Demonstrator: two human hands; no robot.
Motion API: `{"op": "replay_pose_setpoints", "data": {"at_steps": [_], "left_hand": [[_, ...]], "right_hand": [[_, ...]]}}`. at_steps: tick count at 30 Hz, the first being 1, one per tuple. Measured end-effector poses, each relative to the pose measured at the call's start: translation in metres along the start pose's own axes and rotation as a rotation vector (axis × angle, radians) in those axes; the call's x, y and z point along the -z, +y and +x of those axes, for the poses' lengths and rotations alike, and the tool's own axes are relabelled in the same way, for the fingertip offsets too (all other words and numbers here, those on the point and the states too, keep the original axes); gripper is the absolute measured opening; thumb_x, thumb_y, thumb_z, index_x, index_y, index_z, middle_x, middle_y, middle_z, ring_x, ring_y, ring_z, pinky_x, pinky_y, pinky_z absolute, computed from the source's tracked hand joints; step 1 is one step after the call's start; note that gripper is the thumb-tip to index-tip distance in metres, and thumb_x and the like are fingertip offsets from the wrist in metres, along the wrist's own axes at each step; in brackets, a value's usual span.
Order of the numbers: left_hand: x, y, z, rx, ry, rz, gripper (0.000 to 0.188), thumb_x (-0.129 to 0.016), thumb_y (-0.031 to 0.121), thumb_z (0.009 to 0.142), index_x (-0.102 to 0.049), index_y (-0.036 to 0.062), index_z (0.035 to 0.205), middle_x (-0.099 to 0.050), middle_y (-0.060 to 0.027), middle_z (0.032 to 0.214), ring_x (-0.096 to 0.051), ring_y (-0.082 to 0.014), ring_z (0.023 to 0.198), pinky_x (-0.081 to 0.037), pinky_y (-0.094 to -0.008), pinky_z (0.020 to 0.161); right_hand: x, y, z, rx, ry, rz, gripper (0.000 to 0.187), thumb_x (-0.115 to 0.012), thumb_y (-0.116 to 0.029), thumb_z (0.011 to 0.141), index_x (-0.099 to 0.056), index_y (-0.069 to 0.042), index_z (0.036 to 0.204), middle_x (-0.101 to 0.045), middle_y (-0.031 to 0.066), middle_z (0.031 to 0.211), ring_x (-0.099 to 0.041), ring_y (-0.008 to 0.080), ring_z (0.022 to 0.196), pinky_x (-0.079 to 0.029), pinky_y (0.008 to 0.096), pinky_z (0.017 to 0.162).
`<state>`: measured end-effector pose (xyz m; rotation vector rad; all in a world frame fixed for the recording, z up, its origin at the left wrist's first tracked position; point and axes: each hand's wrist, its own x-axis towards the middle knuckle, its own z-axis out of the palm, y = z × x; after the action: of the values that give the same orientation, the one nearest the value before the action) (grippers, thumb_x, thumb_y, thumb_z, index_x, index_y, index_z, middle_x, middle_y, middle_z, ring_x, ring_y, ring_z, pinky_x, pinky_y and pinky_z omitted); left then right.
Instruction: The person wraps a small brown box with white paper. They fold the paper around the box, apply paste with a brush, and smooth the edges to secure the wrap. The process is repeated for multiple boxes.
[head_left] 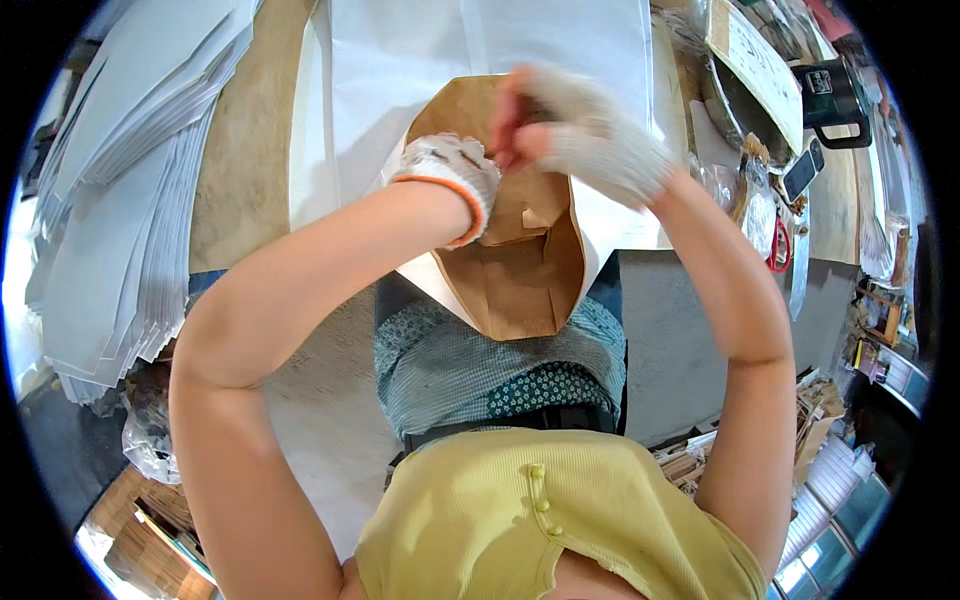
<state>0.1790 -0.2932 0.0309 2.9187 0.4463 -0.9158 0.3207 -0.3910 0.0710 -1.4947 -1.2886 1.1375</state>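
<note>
A paper bag (512,285), white outside and brown inside, lies at the table's near edge with its mouth spread wide. A small pale patch (541,217) shows on its inner wall. My left hand (452,172) wears a white knit glove with an orange cuff and reaches in over the bag's left side; its wrist is bent and its fingers are mostly hidden. Above the bag's far right part is my right hand (575,130), in a whitish glove with bare fingertips. The right fingers are curled toward the left hand, but motion blurs them. Whether either hand holds anything does not show.
White paper sheets (490,40) cover the table's middle. At left stands a thick stack of folded white paper (140,200). To the right are a round metal pan (745,110) under a white board, a dark mug (835,100), a phone (800,175) and red-handled scissors (779,245).
</note>
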Motion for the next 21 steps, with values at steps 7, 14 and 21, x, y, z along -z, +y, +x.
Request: {"op": "replay_pose_setpoints", "data": {"at_steps": [7, 14, 21], "left_hand": [[-0.023, -0.017, -0.055, -0.042, 0.04, 0.149, 0.06, -0.075, 0.012, 0.074, -0.059, 0.0075, 0.132, -0.057, -0.018, 0.132, -0.056, -0.03, 0.123, -0.049, -0.0389, 0.099], [-0.005, -0.018, -0.051, -0.043, -0.083, -0.045, 0.083, -0.073, 0.025, 0.085, -0.028, 0.0078, 0.153, -0.031, -0.0212, 0.156, -0.042, -0.0431, 0.133, -0.04, -0.0488, 0.11], [-0.031, -0.037, -0.024, -0.107, -0.104, -0.114, 0.063, -0.064, 0.021, 0.09, -0.04, 0.0018, 0.144, -0.051, -0.0226, 0.139, -0.053, -0.0354, 0.127, -0.053, -0.0423, 0.093]], "right_hand": [[-0.014, 0.033, -0.027, -0.55, -0.61, -1.601, 0.036, -0.067, -0.018, 0.081, -0.07, -0.005, 0.114, -0.065, 0.0129, 0.118, -0.065, 0.0261, 0.109, -0.055, 0.0352, 0.085], [0.002, 0.018, -0.058, -0.503, -0.409, -1.619, 0.046, -0.06, -0.011, 0.086, -0.057, 0.0, 0.131, -0.059, 0.0141, 0.123, -0.061, 0.0274, 0.113, -0.053, 0.0386, 0.088], [-0.007, 0.022, -0.053, -0.409, -0.1, -1.431, 0.019, -0.063, -0.013, 0.084, -0.064, -0.004, 0.101, -0.065, 0.0123, 0.099, -0.069, 0.0283, 0.094, -0.056, 0.0385, 0.081]]}}
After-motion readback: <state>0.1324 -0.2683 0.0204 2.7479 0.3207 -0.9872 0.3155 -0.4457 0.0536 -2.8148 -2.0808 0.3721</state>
